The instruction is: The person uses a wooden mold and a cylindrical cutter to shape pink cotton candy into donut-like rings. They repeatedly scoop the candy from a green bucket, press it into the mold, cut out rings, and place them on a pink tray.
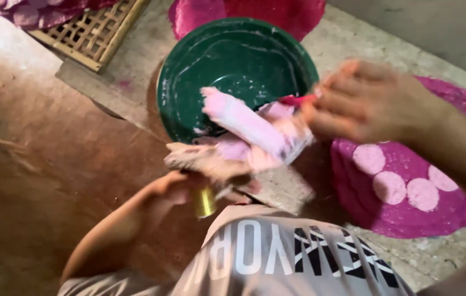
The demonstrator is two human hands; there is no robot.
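Nearest you, your left hand [175,186] grips a brass-coloured handle [206,201] under the pink dough lump [249,134]. Your right hand [367,101] pinches that dough over the green bowl's [233,55] near rim. Pink discs [389,186] lie on the magenta mat [446,214] beside it.

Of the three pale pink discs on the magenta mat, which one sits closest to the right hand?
The upper-left disc, just below the right hand; the other two lie lower and farther right on the magenta mat.
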